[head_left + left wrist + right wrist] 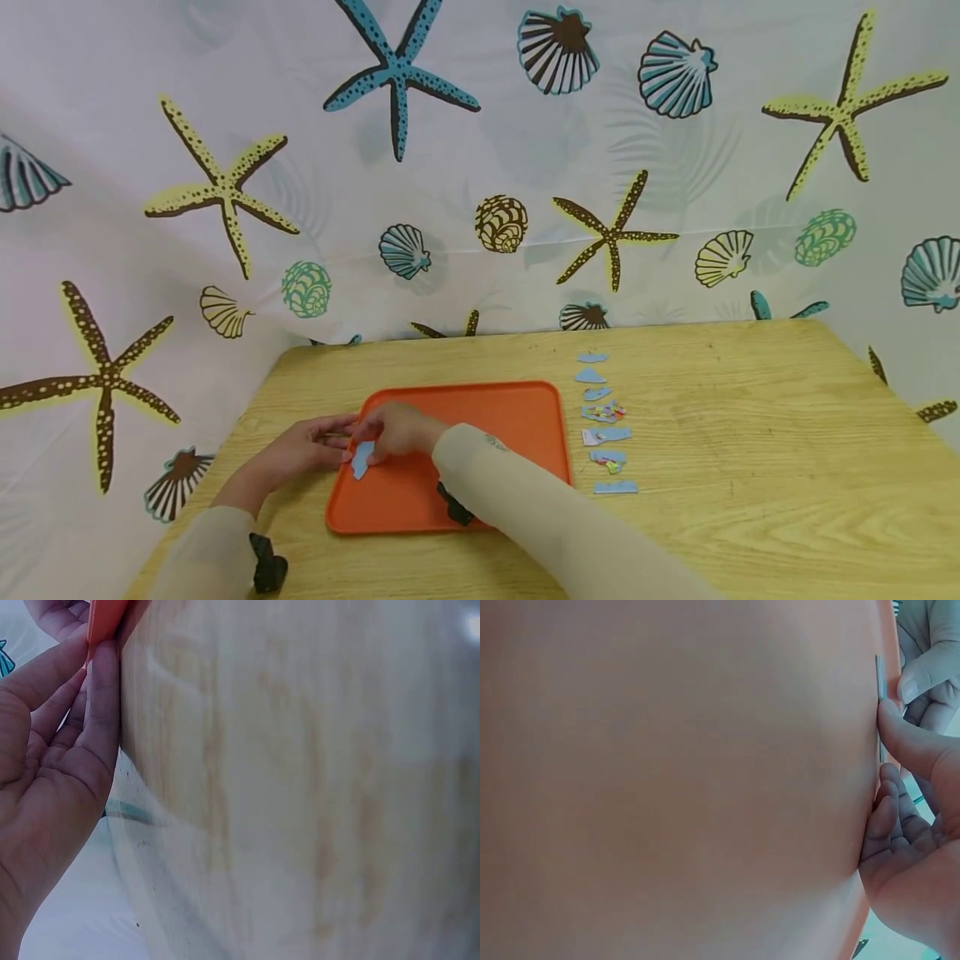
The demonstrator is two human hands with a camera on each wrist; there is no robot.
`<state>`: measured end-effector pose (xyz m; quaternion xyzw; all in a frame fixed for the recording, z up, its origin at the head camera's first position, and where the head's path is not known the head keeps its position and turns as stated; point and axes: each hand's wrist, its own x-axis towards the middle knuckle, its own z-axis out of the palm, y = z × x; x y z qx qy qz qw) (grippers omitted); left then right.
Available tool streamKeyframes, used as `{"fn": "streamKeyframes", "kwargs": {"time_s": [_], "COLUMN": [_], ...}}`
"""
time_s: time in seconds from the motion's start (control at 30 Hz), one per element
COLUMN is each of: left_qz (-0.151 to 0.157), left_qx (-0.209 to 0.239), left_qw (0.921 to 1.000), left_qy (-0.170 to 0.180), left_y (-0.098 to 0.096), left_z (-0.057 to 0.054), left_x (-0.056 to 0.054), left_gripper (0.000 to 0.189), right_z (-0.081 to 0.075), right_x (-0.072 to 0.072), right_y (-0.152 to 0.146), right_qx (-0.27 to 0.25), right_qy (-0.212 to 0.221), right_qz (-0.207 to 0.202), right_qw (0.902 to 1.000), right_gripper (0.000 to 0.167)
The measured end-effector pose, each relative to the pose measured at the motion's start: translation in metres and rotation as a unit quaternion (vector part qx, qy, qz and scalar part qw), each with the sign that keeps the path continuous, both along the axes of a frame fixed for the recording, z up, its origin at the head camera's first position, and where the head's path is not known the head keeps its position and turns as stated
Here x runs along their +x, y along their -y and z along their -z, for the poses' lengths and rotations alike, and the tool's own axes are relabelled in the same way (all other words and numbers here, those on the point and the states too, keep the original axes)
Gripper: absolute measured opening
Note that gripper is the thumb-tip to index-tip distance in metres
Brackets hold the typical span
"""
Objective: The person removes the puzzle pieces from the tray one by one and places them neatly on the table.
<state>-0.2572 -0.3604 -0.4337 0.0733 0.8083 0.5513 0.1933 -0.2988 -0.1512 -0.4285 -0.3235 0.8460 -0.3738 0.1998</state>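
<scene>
A light-blue flat puzzle piece (362, 459) lies at the left side of the orange tray (480, 407). My right hand (405, 432) reaches across the tray and pinches this piece between thumb and fingers. The right wrist view shows the piece edge-on as a thin strip (880, 679) at the right thumb. Outside the tray's left rim, my left hand (303, 454) grips the rim, its thumb at the edge near the piece. From the left wrist, the orange rim (105, 622) appears between the thumb and fingers.
Right of the tray, several flat puzzle pieces lie in a column, among them a colourful printed one (603, 412) and a plain strip (616, 487). The wooden table (750, 433) extends to the right. A cloth with shells and starfish (450, 167) hangs behind.
</scene>
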Motion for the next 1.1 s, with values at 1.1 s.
{"fn": "streamKeyframes", "kwargs": {"time_s": [1.1], "left_qz": [0.002], "left_qx": [0.007], "left_qw": [1.0000], "left_qy": [0.001], "left_y": [0.0013], "left_z": [0.0018], "left_x": [-0.0012], "left_gripper": [0.074], "right_z": [-0.0015], "right_x": [-0.0043], "right_y": [-0.0025], "right_qx": [0.054], "right_qy": [-0.035], "right_qz": [-0.047], "right_qw": [0.9968], "right_gripper": [0.023]}}
